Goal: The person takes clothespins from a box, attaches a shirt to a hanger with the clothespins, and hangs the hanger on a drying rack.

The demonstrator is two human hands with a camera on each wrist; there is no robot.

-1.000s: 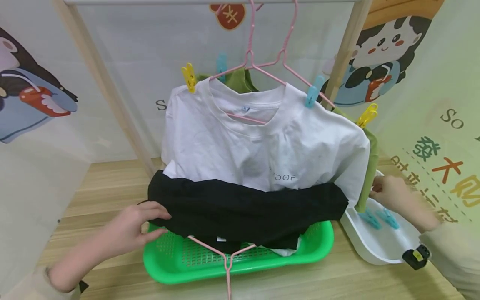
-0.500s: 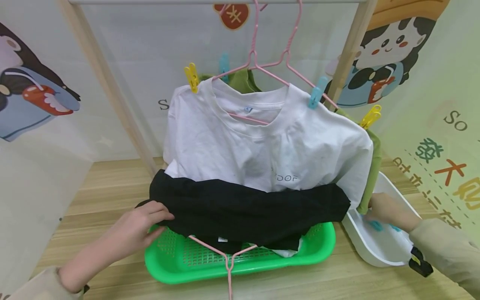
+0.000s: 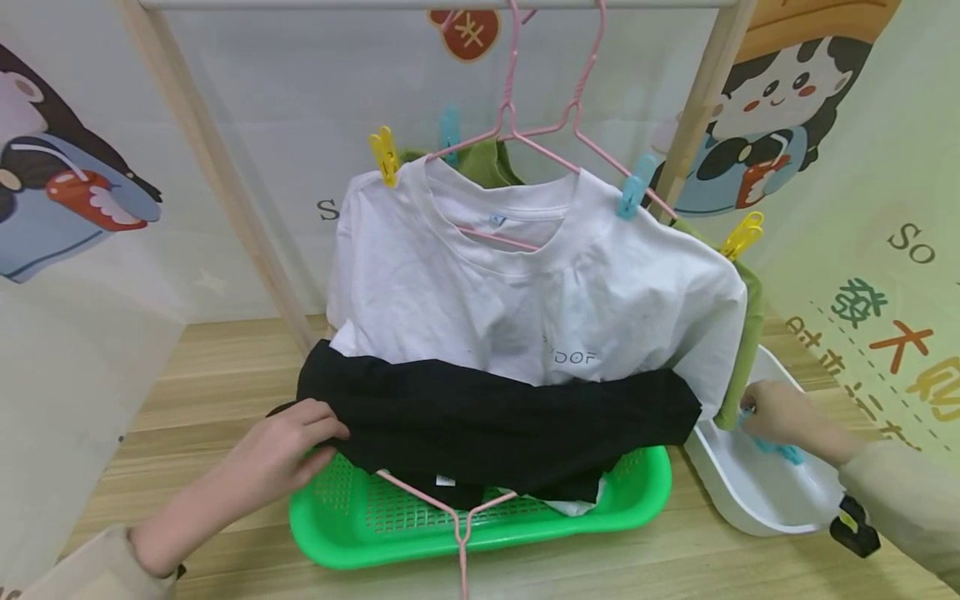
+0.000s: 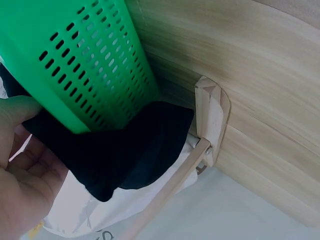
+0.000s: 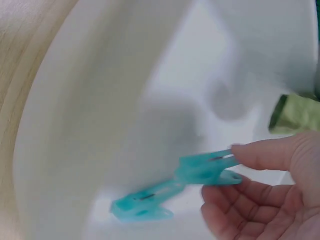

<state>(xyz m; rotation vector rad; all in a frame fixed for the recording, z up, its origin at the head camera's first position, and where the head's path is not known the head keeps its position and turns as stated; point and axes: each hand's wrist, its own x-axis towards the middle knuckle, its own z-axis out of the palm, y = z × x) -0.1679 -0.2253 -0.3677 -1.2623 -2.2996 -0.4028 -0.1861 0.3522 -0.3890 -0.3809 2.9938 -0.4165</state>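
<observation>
My left hand (image 3: 288, 442) pinches the left end of a black garment (image 3: 495, 417) between thumb and fingers. In the left wrist view the black cloth (image 4: 135, 150) drapes past the fingers beside the green basket (image 4: 95, 65). A pink hanger (image 3: 462, 533) sticks out below the garment, its hook towards me. At the white bin (image 3: 750, 500), my right hand (image 3: 787, 417) pinches a light blue clothespin (image 5: 205, 170) by its handle end. A second blue clothespin (image 5: 142, 202) lies in the bin, its tip right at the first one.
Behind the black garment a white T-shirt (image 3: 465, 292) hangs on a pink hanger (image 3: 543, 150), with yellow (image 3: 385, 156) and blue clothespins (image 3: 636, 187) at its shoulders. A green garment (image 3: 742, 350) hangs behind it. Wooden posts (image 3: 217, 175) carry the rail (image 3: 435, 4).
My right hand has reached down into the white bin and taken hold of a blue clothespin there. The left hand stays at the black garment's left end, barely moved.
</observation>
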